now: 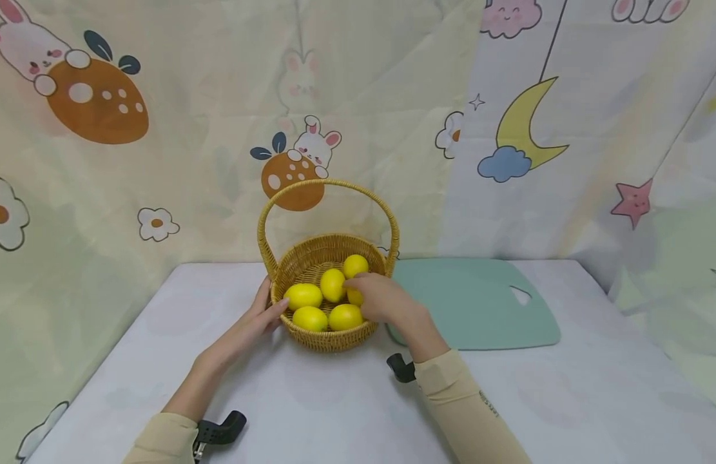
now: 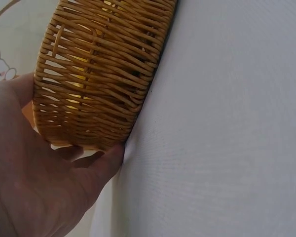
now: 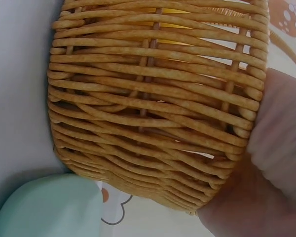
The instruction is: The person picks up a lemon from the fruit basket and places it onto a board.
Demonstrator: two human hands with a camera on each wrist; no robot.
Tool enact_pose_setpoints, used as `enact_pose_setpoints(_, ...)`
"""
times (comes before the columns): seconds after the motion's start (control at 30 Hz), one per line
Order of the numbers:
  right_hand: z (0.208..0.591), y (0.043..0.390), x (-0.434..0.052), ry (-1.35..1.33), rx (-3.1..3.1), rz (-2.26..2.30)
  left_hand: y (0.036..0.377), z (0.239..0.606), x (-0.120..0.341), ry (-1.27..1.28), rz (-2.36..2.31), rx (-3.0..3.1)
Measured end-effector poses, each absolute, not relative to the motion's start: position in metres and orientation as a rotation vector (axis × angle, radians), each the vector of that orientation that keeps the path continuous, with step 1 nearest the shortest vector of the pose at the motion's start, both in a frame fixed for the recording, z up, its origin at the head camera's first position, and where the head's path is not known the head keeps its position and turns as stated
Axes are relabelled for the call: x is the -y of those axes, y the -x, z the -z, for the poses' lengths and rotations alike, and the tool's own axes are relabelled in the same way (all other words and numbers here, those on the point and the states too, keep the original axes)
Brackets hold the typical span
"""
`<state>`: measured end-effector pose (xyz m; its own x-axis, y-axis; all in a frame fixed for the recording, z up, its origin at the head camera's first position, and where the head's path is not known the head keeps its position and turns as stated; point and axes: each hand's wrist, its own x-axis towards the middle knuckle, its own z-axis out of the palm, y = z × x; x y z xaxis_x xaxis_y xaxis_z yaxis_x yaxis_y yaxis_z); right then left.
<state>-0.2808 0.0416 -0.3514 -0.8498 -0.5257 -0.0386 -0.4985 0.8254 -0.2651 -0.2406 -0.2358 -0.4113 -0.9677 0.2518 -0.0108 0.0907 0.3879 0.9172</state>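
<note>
A tan wicker basket (image 1: 328, 340) with a tall arched handle stands upright at the back middle of the table. Several yellow lemons (image 1: 304, 296) lie inside it. My left hand (image 1: 263, 314) holds the basket's left side, thumb at the rim and fingers around the outer wall; the left wrist view shows this hand (image 2: 44, 173) against the weave. Over the right rim reaches my right hand (image 1: 383, 298), its fingers curled about a lemon (image 1: 354, 297) that they partly cover. In the right wrist view the basket wall (image 3: 153, 98) hides the fingertips of this hand (image 3: 266, 182).
A pale green cutting board (image 1: 474, 306) with a cut-out grip lies flat to the right, partly behind the basket. White cloth covers the table (image 1: 334, 412). Behind it hangs a curtain (image 1: 218, 161) printed with rabbits, flowers and a moon.
</note>
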Motion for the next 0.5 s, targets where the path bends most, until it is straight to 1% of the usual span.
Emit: enact_pose_setpoints(0.5,0.3487,0.2817,-0.0393,0.855,-2.883,0.326,0.2384,0.4111,0.2344,-0.322,-1.66,-2.497)
